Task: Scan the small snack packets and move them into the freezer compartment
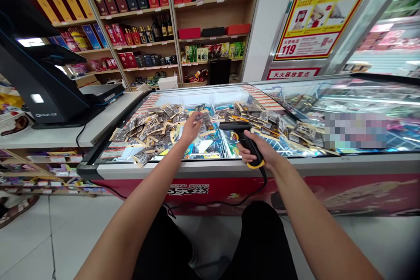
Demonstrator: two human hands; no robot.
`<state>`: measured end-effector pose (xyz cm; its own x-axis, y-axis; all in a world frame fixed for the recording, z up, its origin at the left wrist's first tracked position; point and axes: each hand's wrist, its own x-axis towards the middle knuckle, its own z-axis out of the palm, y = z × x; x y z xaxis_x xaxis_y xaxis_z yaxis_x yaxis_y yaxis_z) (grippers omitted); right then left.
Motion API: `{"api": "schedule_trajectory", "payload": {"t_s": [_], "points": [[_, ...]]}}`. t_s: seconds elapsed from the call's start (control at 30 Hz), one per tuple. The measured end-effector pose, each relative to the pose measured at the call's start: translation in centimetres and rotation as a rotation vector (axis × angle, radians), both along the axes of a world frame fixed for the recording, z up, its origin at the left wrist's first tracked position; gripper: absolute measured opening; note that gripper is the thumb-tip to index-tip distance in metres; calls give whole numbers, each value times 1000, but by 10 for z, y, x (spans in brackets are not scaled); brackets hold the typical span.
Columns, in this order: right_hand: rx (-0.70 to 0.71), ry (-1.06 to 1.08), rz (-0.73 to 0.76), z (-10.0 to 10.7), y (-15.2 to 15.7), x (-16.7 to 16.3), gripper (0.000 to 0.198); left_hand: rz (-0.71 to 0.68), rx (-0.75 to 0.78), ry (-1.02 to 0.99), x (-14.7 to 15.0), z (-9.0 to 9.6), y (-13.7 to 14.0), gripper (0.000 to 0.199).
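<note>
My right hand (pixel 259 149) is wrapped round the handle of a black barcode scanner (pixel 250 143) with yellow trim. The scanner's head points left, toward my other hand. Between the fingers of my left hand (pixel 192 127) is a small dark snack packet (pixel 206 122), held just above the freezer's glass top. A heap of similar packets (pixel 154 126) with tan edges lies left of that hand, on the glass. More such packets (pixel 259 116) are spread behind and right of the scanner.
The chest freezer (pixel 131 169) spans the front, with goods under its glass. A scanner cable (pixel 226 204) hangs down its red face. On the counter at left stands a dark checkout machine (pixel 49 92). Shelves (pixel 144 11) of boxes and bottles rise behind, beside a red-and-yellow poster (pixel 315 17).
</note>
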<state>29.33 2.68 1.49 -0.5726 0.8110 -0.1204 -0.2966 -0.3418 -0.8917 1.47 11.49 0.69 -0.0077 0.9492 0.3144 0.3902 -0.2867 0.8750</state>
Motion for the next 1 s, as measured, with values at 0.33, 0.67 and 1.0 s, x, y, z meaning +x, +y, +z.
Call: {"api": "schedule_trajectory", "payload": {"t_s": [0.33,0.67,1.0], "points": [[7,-21,37,2,1,-1,46,-100,10,16,-5,-3,-1,30],[12,77,-14,-1,0,2,49,-116,-1,151,1,-8,-6,72],[27,56,-23,0,-1,0,52,-168,30,127,5,-7,-7,59]]}}
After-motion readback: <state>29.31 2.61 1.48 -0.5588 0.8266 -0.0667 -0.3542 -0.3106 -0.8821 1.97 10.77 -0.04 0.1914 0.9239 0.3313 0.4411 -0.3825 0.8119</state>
